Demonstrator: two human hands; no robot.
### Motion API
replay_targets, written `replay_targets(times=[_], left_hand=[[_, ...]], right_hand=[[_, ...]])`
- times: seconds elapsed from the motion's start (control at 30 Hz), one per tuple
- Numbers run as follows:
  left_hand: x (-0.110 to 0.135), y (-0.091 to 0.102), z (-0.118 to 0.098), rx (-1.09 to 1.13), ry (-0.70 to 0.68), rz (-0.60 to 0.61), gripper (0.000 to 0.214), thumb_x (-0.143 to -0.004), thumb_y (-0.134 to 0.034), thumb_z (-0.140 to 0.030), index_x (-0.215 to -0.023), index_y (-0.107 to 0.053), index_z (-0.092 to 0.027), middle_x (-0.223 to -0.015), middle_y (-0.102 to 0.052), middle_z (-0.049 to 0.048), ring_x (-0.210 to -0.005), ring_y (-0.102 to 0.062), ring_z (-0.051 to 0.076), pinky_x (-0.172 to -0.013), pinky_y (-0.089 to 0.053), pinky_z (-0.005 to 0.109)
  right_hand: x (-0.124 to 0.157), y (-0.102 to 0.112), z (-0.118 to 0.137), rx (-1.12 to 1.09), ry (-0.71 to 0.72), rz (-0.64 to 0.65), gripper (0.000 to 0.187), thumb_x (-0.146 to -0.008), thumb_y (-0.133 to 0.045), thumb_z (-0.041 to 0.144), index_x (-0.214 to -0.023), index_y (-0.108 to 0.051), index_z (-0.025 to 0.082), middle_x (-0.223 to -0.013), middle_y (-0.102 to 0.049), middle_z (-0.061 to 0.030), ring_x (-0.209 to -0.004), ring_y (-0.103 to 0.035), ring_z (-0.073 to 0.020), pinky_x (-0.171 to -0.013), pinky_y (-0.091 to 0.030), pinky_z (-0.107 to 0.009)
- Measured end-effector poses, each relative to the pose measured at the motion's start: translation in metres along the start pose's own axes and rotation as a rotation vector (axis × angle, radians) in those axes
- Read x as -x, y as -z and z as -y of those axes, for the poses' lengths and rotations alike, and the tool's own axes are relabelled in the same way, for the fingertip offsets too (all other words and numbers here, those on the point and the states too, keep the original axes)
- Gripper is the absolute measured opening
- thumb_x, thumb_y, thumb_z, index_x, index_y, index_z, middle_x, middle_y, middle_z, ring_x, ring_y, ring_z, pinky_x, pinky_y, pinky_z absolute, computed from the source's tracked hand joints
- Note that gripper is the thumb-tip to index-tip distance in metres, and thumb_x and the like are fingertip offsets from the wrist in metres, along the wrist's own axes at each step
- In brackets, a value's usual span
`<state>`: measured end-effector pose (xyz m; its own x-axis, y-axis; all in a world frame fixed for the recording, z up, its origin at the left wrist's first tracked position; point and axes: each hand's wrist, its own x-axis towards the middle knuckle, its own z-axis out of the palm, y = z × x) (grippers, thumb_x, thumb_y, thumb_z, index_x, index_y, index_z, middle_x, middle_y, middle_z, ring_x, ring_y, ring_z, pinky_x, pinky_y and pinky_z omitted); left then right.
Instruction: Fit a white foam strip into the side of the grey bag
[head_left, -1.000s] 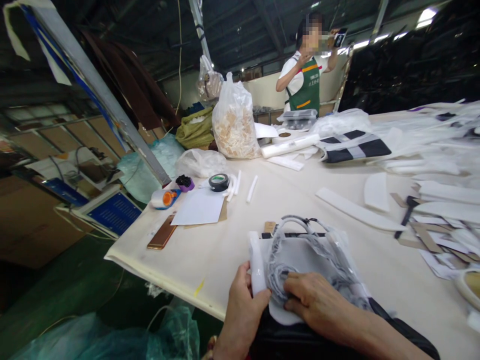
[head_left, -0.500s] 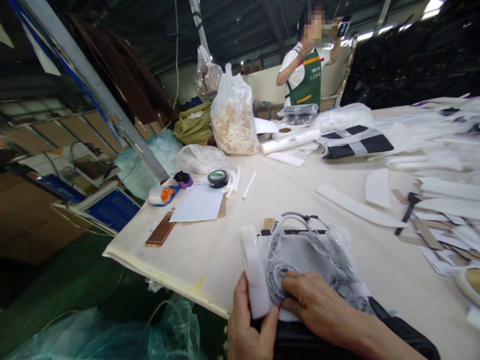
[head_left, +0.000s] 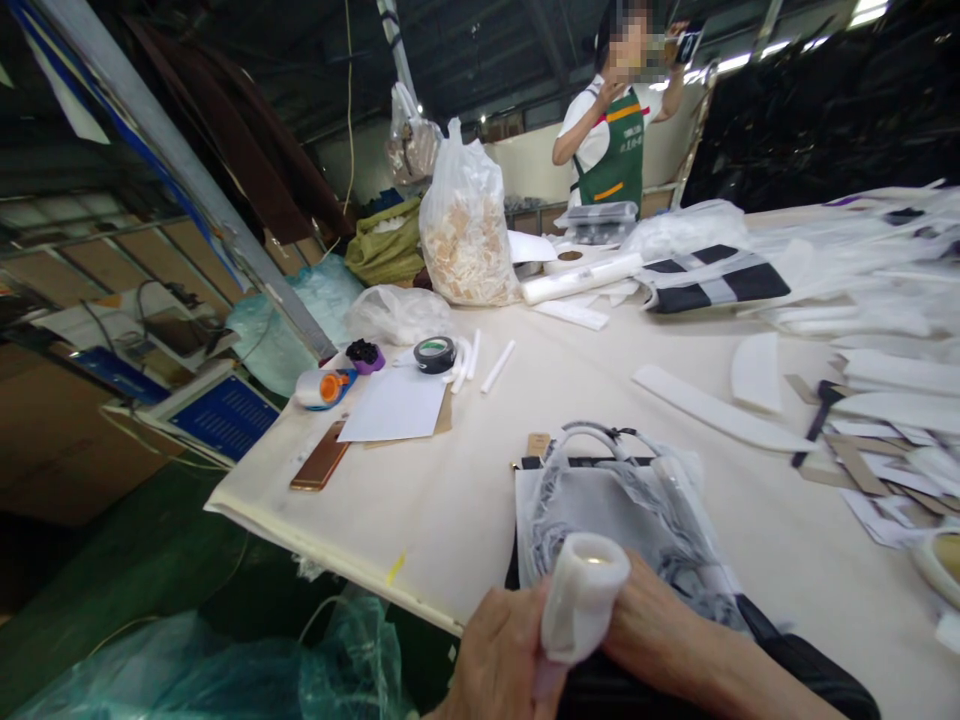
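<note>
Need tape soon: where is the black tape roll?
Head view, left side: black tape roll lies between the purple dish and white sticks, behind the paper sheet.

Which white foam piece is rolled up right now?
The foam piece in the left hand, curled into a tube; the long strip and curved piece lie flat on the table.

Right hand (head_left: 660, 632), fingers behind foam roll (head_left: 582, 596); left hand (head_left: 496, 662) half off-frame
</note>
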<state>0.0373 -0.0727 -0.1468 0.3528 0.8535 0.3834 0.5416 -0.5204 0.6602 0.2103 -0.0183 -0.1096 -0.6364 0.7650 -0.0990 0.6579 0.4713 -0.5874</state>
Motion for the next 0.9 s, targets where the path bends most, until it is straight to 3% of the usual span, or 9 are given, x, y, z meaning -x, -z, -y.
replay_targets(times=[0.1, 0.17, 0.27, 0.37, 0.43, 0.5, 0.67, 0.8, 0.9], left_hand=[[-0.005, 0.011, 0.008, -0.079, -0.235, 0.083, 0.038, -0.076, -0.057, -0.015, -0.114, -0.056, -0.015, -0.09, -0.068, 0.0135, -0.085, -0.062, 0.024, -0.077, -0.047, 0.033], [-0.006, 0.012, 0.009, -0.101, -0.205, 0.119, 0.03, -0.076, -0.055, -0.016, -0.106, -0.059, -0.013, -0.083, -0.067, 0.0136, -0.079, -0.062, 0.023, -0.073, -0.047, 0.032], [-0.002, 0.007, 0.007, -0.023, 0.112, 0.069, 0.026, -0.076, -0.058, -0.029, -0.097, -0.061, -0.015, -0.087, -0.065, 0.0145, -0.079, -0.06, 0.025, -0.073, -0.045, 0.034], [-0.001, 0.003, 0.002, 0.119, 0.479, -0.084, 0.048, -0.071, -0.062, -0.046, -0.107, -0.054, -0.014, -0.093, -0.064, 0.014, -0.083, -0.058, 0.027, -0.076, -0.042, 0.036], [-0.004, 0.003, -0.002, 0.268, 0.635, -0.078, 0.052, -0.07, -0.061, -0.051, -0.106, -0.052, -0.015, -0.088, -0.064, 0.0095, -0.078, -0.056, 0.024, -0.07, -0.042, 0.032], [-0.007, 0.004, -0.005, 0.424, 0.703, -0.038, 0.049, -0.071, -0.057, -0.056, -0.098, -0.053, -0.016, -0.079, -0.062, 0.0048, -0.069, -0.052, 0.019, -0.063, -0.04, 0.027], [0.01, 0.0, 0.0, 0.702, 0.712, 0.035, 0.073, -0.053, -0.066, -0.066, -0.105, -0.05, -0.017, -0.072, -0.057, 0.0019, -0.063, -0.048, 0.015, -0.058, -0.039, 0.024], [0.034, -0.01, 0.013, 0.575, 0.771, -0.031, 0.065, -0.065, -0.059, -0.062, -0.115, -0.05, -0.02, -0.085, -0.059, 0.0062, -0.084, -0.056, 0.024, -0.078, -0.044, 0.033], [0.044, -0.017, 0.024, 0.445, 0.586, -0.057, 0.079, -0.059, -0.067, -0.058, -0.124, -0.044, -0.02, -0.1, -0.057, 0.0079, -0.093, -0.055, 0.027, -0.082, -0.045, 0.036]], right_hand=[[-0.001, -0.003, -0.001, 0.01, -0.017, -0.02, 0.017, -0.076, -0.046, 0.007, -0.065, -0.057, 0.016, -0.064, -0.056, -0.0021, -0.053, -0.045, -0.0121, -0.05, -0.031, -0.025], [-0.001, -0.005, -0.002, 0.011, -0.021, -0.023, 0.015, -0.075, -0.047, 0.008, -0.068, -0.058, 0.016, -0.065, -0.058, -0.0025, -0.055, -0.048, -0.013, -0.052, -0.031, -0.025], [-0.003, -0.008, -0.004, -0.002, -0.045, -0.011, 0.012, -0.076, -0.049, 0.011, -0.073, -0.06, 0.016, -0.075, -0.063, -0.0045, -0.066, -0.055, -0.0155, -0.058, -0.035, -0.025], [-0.003, -0.008, -0.001, 0.034, -0.08, 0.019, 0.01, -0.075, -0.051, 0.013, -0.076, -0.061, 0.015, -0.083, -0.065, -0.0062, -0.073, -0.058, -0.0176, -0.062, -0.035, -0.026], [-0.003, -0.007, 0.001, 0.06, -0.095, 0.035, 0.011, -0.074, -0.051, 0.011, -0.076, -0.061, 0.015, -0.083, -0.065, -0.0061, -0.074, -0.059, -0.0181, -0.062, -0.034, -0.026], [-0.002, -0.007, 0.004, 0.052, -0.087, 0.05, 0.012, -0.075, -0.05, 0.01, -0.077, -0.061, 0.015, -0.083, -0.065, -0.0056, -0.074, -0.058, -0.0179, -0.062, -0.034, -0.026], [0.0, -0.008, 0.006, 0.023, -0.077, 0.06, 0.011, -0.077, -0.051, 0.011, -0.075, -0.061, 0.015, -0.082, -0.064, -0.0047, -0.073, -0.058, -0.0171, -0.061, -0.033, -0.026], [-0.001, -0.007, 0.008, 0.03, -0.105, 0.077, 0.01, -0.077, -0.052, 0.011, -0.075, -0.061, 0.014, -0.083, -0.064, -0.0053, -0.075, -0.059, -0.0183, -0.061, -0.033, -0.027], [-0.004, -0.01, 0.009, 0.065, -0.108, 0.108, 0.013, -0.077, -0.05, 0.008, -0.079, -0.061, 0.014, -0.086, -0.065, -0.0065, -0.077, -0.06, -0.0196, -0.061, -0.034, -0.028]])
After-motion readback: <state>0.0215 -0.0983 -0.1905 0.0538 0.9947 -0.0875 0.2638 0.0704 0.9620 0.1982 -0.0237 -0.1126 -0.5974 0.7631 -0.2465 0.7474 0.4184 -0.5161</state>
